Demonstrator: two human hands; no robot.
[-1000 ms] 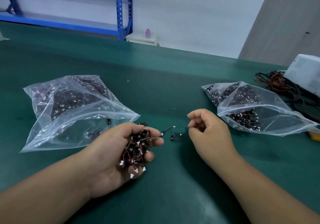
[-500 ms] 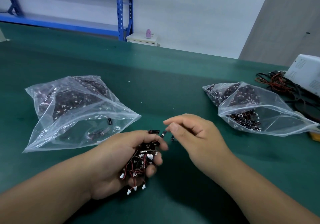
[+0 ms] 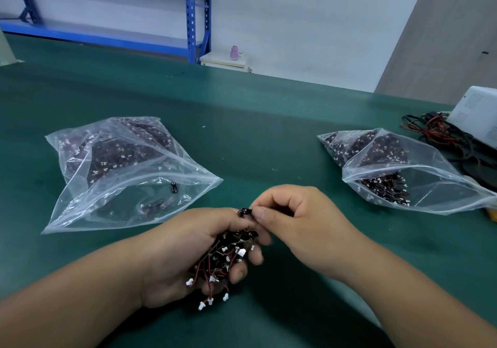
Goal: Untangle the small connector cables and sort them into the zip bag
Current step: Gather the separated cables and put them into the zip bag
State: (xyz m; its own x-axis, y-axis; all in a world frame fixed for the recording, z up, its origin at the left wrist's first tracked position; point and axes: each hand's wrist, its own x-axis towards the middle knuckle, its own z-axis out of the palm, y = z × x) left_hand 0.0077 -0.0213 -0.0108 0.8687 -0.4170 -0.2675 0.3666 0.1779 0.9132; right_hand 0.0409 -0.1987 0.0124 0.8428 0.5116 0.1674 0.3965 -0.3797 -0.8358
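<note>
Now two zip bags (image 3: 121,186) (image 3: 435,186) flank the hands — left hand (image 3: 183,251) cups one cable tangle (image 3: 228,259), right hand (image 3: 304,221) pinches one connector (image 3: 244,211).

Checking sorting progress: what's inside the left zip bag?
The left zip bag holds a heap of cables with white connectors at its far end and a few loose pieces nearer. Whatever lies under the heap is covered.

Left hand (image 3: 188,253) cupped palm-up; right hand (image 3: 301,221) in a fingertip pinch alongside.
</note>
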